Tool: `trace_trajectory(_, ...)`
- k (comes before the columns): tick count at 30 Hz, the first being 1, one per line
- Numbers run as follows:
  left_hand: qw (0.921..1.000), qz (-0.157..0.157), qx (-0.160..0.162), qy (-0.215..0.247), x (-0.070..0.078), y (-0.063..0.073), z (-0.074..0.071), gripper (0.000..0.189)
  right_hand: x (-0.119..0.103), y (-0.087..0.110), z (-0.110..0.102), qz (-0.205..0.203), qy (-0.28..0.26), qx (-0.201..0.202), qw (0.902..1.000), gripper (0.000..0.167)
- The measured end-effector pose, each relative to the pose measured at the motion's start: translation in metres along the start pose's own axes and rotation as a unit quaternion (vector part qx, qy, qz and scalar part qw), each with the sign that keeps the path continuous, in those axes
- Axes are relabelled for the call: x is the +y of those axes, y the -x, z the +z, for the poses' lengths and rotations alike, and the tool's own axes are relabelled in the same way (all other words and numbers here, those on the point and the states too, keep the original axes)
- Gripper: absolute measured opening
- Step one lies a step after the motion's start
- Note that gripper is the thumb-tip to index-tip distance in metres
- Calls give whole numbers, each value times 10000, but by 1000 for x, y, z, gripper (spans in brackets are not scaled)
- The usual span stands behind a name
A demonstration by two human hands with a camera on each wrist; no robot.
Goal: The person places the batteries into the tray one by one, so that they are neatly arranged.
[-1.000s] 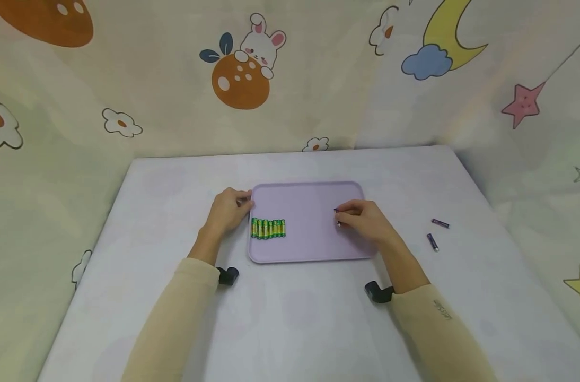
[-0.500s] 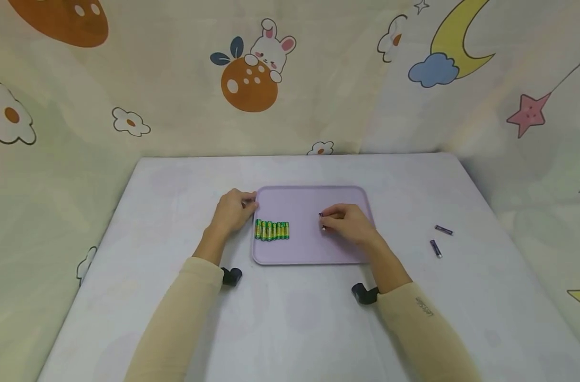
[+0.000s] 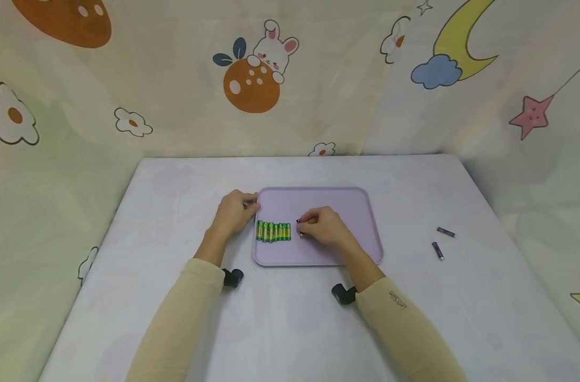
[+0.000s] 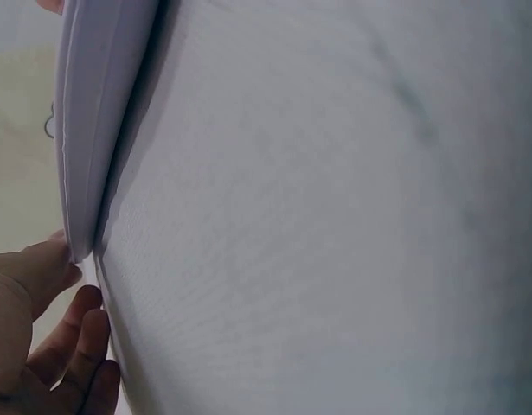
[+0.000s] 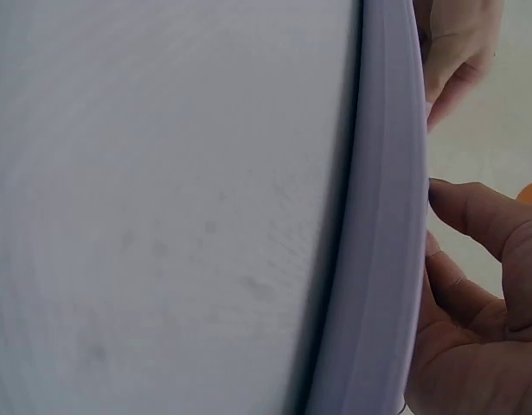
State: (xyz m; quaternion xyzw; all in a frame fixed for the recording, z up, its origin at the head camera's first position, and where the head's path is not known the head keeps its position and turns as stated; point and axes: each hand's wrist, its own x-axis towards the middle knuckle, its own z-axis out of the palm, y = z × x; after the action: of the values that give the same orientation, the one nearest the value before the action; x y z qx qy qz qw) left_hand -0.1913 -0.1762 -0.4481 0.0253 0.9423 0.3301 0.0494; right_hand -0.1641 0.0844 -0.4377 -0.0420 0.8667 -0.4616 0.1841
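A shallow lilac tray (image 3: 340, 201) lies on the white table. Along its left side stands a row of several green-and-yellow batteries (image 3: 273, 232), packed side by side. My right hand (image 3: 325, 225) pinches a small dark battery (image 3: 298, 221) between thumb and fingers, just right of that row. At the tray's left edge, my left hand (image 3: 234, 212) touches the rim with thumb and forefinger. In the left wrist view the tray's outer wall (image 4: 105, 112) meets those fingertips. The right wrist view shows the tray wall (image 5: 378, 216) hiding the dark battery.
Two more dark batteries, one (image 3: 446, 232) behind the other (image 3: 438, 251), lie on the table right of the tray. A cloth with cartoon prints (image 3: 185, 69) hangs behind the table. Black wrist cameras (image 3: 343, 294) stick out from both sleeves.
My right hand has carried the dark battery leftward across the tray, up close to the green row. My left hand stays at the tray's edge. The whole view has shifted slightly.
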Motion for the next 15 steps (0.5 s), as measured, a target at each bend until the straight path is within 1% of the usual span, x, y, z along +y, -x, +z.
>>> trace_trajectory(6,10000,-27,9,37,1,0,0,41,-1,1,2,97,48,33,9999,21)
trace_trajectory(10,10000,-35,-2,53,2,0,1,41,2,7,-4,145,25,10,9999,22)
trace_trajectory(15,10000,-33,-7,-10,1,0,1,41,11,17,-15,178,-54,56,9998,25)
